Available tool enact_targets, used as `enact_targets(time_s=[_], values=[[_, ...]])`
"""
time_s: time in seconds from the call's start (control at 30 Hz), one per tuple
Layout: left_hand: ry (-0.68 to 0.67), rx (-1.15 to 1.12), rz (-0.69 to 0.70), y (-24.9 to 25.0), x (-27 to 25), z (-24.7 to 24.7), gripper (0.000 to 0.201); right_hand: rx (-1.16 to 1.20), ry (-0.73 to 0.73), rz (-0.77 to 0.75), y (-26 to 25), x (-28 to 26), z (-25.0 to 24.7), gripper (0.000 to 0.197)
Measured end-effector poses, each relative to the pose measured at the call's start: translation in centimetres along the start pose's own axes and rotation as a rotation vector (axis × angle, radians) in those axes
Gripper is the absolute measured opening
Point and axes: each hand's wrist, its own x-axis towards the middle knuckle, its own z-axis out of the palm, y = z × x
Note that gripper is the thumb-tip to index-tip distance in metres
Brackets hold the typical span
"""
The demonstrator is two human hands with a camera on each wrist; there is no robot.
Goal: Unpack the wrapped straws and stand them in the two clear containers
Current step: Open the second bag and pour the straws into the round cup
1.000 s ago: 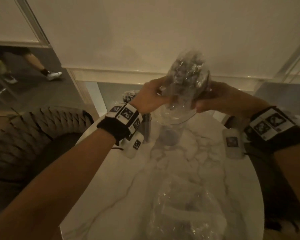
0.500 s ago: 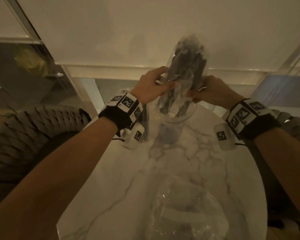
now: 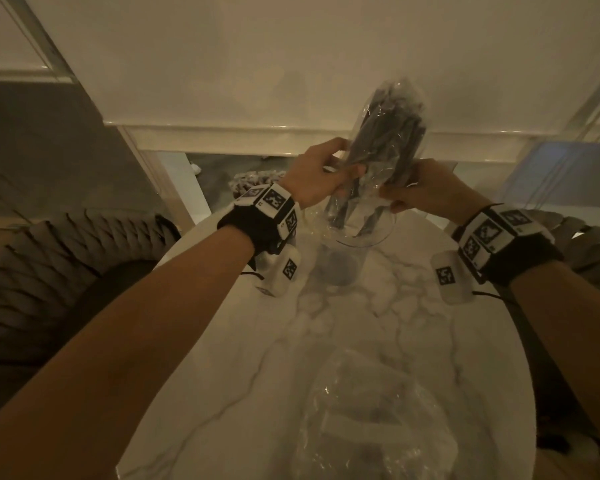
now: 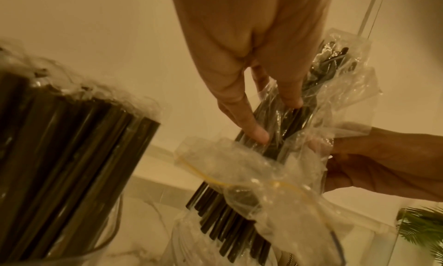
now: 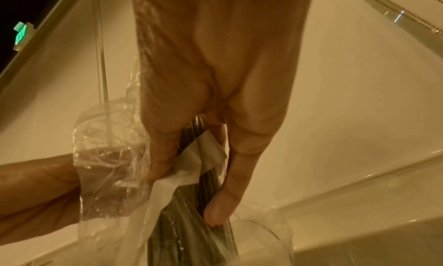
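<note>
- Clear film wrapper [image 3: 392,133], head view, upper centre: it holds a bundle of dark straws [image 3: 385,150] with its long axis near upright, leaning slightly to the upper right. The lower straw ends hang inside the mouth of a clear container [image 3: 378,237] directly below on the marble table [image 3: 291,341]. Left hand [image 3: 321,178] and right hand [image 3: 426,188] pinch the bundle from either side, about equally near. Another heap of clear film [image 3: 371,420] lies at lower centre; its contents cannot be made out.
- Left wrist view: the left hand's fingers [image 4: 254,130] press on the wrapped straws at centre, and bare straw ends [image 4: 227,222] emerge below the bunched film into the container. A second clear container [image 4: 59,147], already full of dark straws, stands at left, its top and left side cut off by the frame.
- Right wrist view: the right hand's fingertips [image 5: 218,213] curl round film and straws at centre, just above the container rim [image 5: 275,230]. The container floor is hidden, so how deep the straws reach cannot be told.
</note>
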Motion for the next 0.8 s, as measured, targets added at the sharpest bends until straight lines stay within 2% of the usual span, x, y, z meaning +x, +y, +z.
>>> enact_targets(time_s=[0.1, 0.2, 0.37, 0.5, 0.67, 0.8], values=[[-0.027, -0.059, -0.040, -0.3, 0.0, 0.2, 0.040, -0.026, 0.013, -0.011, 0.1, 0.0, 0.1, 0.025], [0.001, -0.052, -0.064, -0.6, -0.1, 0.5, 0.036, -0.048, 0.022, -0.037, 0.2, -0.3, 0.4, 0.023], [0.040, -0.064, 0.010, 0.3, -0.1, 0.8, 0.023, 0.016, 0.110, -0.037, 0.1, -0.8, 0.2, 0.026], [0.060, -0.128, 0.041, 1.0, -0.1, 1.7, 0.024, 0.032, 0.178, -0.075, 0.0, -1.5, 0.3, 0.026], [0.086, -0.252, 0.007, -1.3, -0.3, 3.2, 0.013, 0.016, 0.202, -0.058, 1.2, -1.5, 1.4, 0.022], [0.127, -0.243, -0.033, -2.6, -0.7, 3.7, 0.018, 0.008, 0.177, -0.041, 1.9, -1.4, 2.0, 0.014]])
